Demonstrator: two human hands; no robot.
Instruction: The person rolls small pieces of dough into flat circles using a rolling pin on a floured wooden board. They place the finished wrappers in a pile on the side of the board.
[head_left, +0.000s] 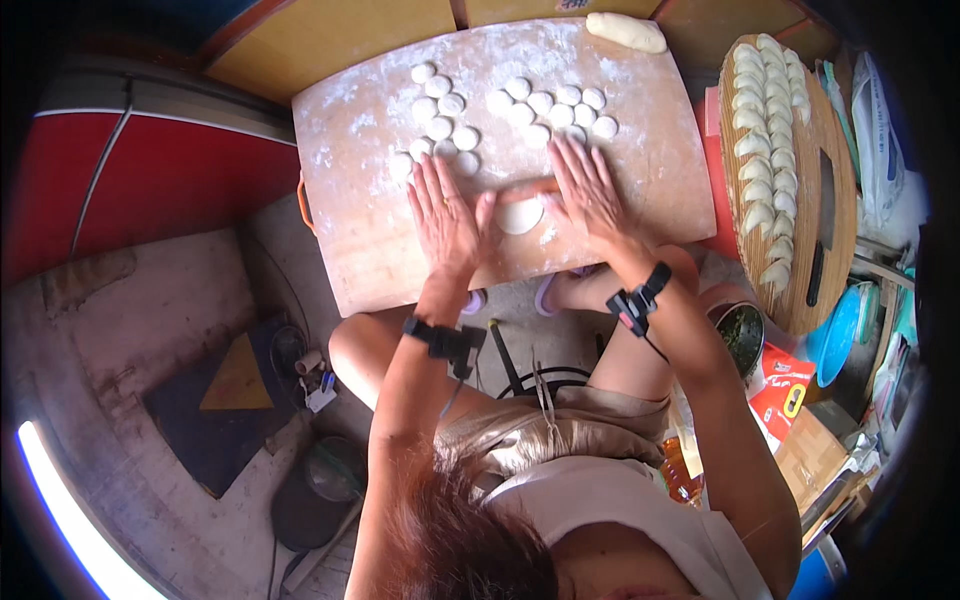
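Observation:
A wooden rolling pin lies crosswise on the floured board, under both palms. My left hand presses flat on its left end, fingers stretched forward over the edge of a group of flattened dough rounds. My right hand rests on the right end, its fingertips by a second group of dough rounds. Between the hands, a thin dough wrapper lies against the near side of the pin. How firmly the fingers grip the pin is hidden. A thick dough roll lies at the board's far right corner.
To the right, a round wooden board holds rows of folded dumplings and a kitchen knife. Below it stand a bowl of green filling, a blue basin and a red packet. An orange handle juts from the board's left edge.

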